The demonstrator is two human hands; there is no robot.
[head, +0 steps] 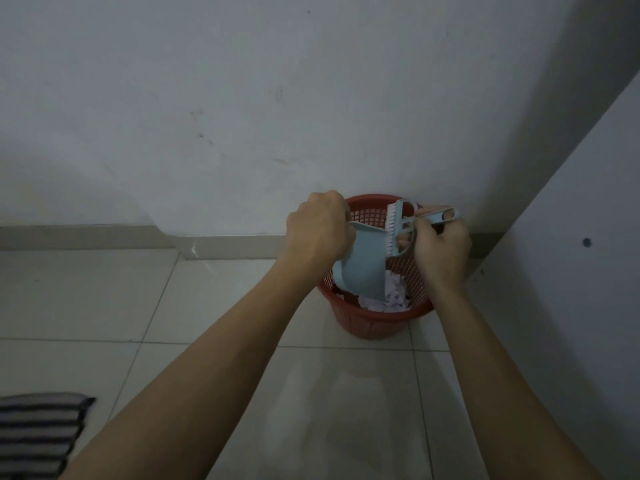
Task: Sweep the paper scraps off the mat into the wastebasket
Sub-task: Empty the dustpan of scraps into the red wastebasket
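A red mesh wastebasket (pixel 375 325) stands on the tiled floor against the wall. Crumpled pale paper scraps (pixel 391 294) lie inside it. My left hand (pixel 320 233) grips the handle of a light blue dustpan (pixel 363 268), which is tipped steeply with its mouth down inside the basket. My right hand (pixel 441 249) holds the handle of a small light blue brush (pixel 403 223), whose white bristles rest against the upper edge of the dustpan. The striped mat (pixel 38 434) lies at the bottom left, and only its corner shows.
A white wall with a low baseboard (pixel 104 235) runs behind the basket. A white cabinet panel (pixel 571 254) rises at the right, close beside the basket. Pale glossy floor tiles (pixel 207 306) spread between the mat and the basket.
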